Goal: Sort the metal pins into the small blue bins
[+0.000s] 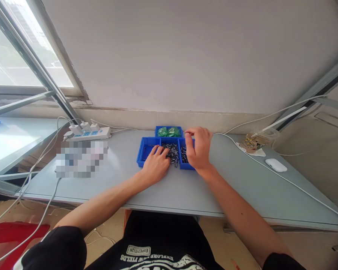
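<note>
While your left hand [157, 164], fingers bent, lies nearer, at the left edge of the loose metal pieces [174, 152] — jumbled, sharing no long axis — your right hand [197, 149] curls at the right blue bin [186, 166], any pinch in either impossible to tell.

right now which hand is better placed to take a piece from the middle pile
Left, I'd judge: the left hand is right at the left side of the pile of small metal pieces, while the right hand is farther off, partly covering the right-hand blue bin in this view.
</note>
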The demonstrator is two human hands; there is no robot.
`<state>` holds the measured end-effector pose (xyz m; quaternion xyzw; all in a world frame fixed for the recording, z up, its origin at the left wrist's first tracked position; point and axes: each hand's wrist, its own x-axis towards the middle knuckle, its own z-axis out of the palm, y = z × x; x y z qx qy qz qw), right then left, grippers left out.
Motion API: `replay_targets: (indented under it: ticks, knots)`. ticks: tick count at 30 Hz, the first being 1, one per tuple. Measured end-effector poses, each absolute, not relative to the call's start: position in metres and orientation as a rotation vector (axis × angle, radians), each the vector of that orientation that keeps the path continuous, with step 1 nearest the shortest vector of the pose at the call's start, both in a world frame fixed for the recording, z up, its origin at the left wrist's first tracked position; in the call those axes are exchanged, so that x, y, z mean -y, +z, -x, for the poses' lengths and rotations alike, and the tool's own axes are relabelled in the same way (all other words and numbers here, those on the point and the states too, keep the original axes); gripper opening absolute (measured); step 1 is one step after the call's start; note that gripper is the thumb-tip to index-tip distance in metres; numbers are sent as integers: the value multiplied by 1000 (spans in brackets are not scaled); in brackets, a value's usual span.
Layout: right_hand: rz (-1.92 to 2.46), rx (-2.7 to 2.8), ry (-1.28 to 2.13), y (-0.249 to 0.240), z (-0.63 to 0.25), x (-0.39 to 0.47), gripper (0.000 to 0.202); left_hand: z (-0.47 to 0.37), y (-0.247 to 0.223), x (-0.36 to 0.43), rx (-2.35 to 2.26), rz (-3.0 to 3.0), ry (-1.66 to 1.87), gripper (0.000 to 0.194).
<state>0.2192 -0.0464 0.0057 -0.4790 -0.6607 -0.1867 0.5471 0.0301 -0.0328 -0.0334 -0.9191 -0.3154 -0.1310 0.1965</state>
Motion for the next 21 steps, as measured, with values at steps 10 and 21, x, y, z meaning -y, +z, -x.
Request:
replay_targets:
  ticks: [10, 21]
  knots:
    - [1047, 1987, -344, 0, -209, 47, 18, -31, -38, 29, 855, 2555, -399, 14]
    - [1128, 2128, -291, -7, -211, 41, 22, -14, -2, 17, 955, 2626, -989, 5]
